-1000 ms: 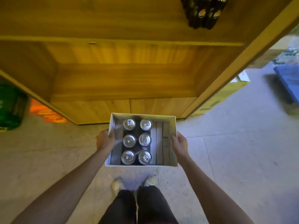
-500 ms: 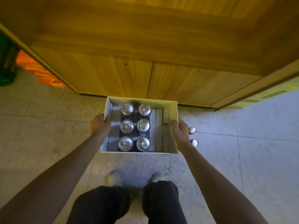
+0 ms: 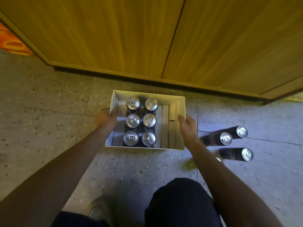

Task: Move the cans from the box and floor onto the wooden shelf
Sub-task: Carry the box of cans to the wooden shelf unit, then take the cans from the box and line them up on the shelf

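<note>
Head view looks straight down on a white cardboard box [image 3: 148, 94] held at its two short sides, low over a speckled terrazzo floor [image 3: 49, 115] in front of the wooden shelf unit [image 3: 147, 38]. The left hand [image 3: 106, 119] has its fingers curled over the left wall, thumb inside; the right hand [image 3: 188, 126] clasps the right wall with its fingers lightly bent, so both hold the box and nothing else. Six cans [image 3: 141, 122] stand upright inside in two rows of three, silver lids with pull tabs, dark bodies, beside folded cardboard dividers [image 3: 170, 126]. More loose cans [image 3: 236, 140] stand on the floor just right of the box. The step in hand looks like setting the box down: keep it level so the tall, narrow cans do not tip, and land it clear of the floor cans. The thin card walls will likely flex, so an even grip on both sides helps
</note>
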Available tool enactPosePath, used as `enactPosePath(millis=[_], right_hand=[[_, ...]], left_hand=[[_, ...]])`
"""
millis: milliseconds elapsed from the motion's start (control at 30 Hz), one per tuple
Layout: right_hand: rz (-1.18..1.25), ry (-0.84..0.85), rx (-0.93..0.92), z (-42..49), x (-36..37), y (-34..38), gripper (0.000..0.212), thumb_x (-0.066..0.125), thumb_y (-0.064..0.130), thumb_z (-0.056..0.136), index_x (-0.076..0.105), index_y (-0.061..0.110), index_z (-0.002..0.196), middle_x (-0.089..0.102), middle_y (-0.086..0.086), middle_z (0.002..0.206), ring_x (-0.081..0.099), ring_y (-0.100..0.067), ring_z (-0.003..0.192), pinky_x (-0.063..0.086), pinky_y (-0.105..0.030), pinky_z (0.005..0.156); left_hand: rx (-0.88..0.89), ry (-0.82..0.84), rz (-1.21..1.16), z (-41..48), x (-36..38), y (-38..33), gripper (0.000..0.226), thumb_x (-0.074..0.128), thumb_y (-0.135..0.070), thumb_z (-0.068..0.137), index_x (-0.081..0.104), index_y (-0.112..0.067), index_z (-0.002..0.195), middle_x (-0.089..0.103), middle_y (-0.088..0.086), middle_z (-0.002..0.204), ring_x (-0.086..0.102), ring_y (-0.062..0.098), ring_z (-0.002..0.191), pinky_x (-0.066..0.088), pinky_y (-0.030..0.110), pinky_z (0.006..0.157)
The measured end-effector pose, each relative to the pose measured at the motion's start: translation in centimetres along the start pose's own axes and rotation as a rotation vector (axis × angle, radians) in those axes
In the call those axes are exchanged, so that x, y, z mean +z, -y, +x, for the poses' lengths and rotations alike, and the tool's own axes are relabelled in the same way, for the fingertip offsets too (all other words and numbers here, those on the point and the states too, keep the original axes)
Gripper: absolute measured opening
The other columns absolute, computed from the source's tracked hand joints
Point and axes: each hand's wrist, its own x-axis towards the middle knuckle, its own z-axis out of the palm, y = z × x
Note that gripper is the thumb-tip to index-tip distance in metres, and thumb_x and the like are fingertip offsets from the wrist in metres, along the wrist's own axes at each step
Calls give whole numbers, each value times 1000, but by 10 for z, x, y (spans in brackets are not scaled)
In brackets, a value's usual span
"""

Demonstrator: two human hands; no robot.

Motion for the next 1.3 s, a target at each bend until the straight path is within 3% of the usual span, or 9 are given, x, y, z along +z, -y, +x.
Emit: enactPosePath(millis=[133,267,533,733,900,967,1033,1133,1300], right_hand=[[2,12,35,19,8,-22,19,50,20,102,67,14,109,64,-4,83,60,-14,72,45,-13,50],[30,-34,33,36,10,-18,16,52,19,101,67,19,106,67,-2,85,61,-11,74,45,-22,59],[59,-27,-23,58,16,-10,15,50,18,102,63,26,99,65,0,88,59,-9,78,44,-19,61],[39,-27,-69,65,18,-10,19,50,16,101,60,22,116,63,7,92,58,-5,83,45,-21,64],[-75,-68,-110,64,17,-11,18,51,20,101,58,16,117,62,6,93,59,-6,82,41,-18,59],[-146,-120,-177,59,17,-8,31,54,24,100,57,14,129,62,5,102,60,-2,85,44,-14,59],[-259,-214,-373,50,16,-6,41,59,27,98,52,14,137,59,2,120,58,-1,99,49,-19,81],[-398,-304,-722,37,18,-4,55,65,30,94,47,11,143,48,-7,145,47,-17,132,40,-28,104],[-402,-38,-782,21,40,5,56,71,44,89,51,21,136,62,-2,128,59,-16,113,53,-32,88]], left_hand=[[-15,15,-8,17,28,18,43,50,-34,99,67,5,104,68,22,97,63,32,87,41,34,68],[-27,18,-28,28,36,15,43,49,-33,99,66,6,107,68,27,102,65,40,94,41,35,66],[7,-25,-53,60,48,4,37,51,-30,98,65,3,106,67,23,104,64,38,93,47,39,70],[57,-48,-39,64,50,3,28,52,-23,96,68,0,96,61,14,87,58,29,80,42,32,65],[95,76,-98,53,44,6,35,59,-37,93,67,-4,100,65,12,91,60,27,83,43,30,61],[184,77,-103,45,40,6,37,60,-40,92,67,-4,95,66,9,86,62,25,79,43,28,62],[357,-6,-119,35,32,4,32,61,-39,92,68,-7,96,69,7,86,64,19,77,45,22,60],[673,-154,-91,21,20,-2,32,68,-36,89,65,-15,113,67,1,110,62,12,98,50,22,81],[809,111,47,8,25,-8,58,73,-53,74,64,-20,121,65,-3,113,62,10,102,55,32,86]])
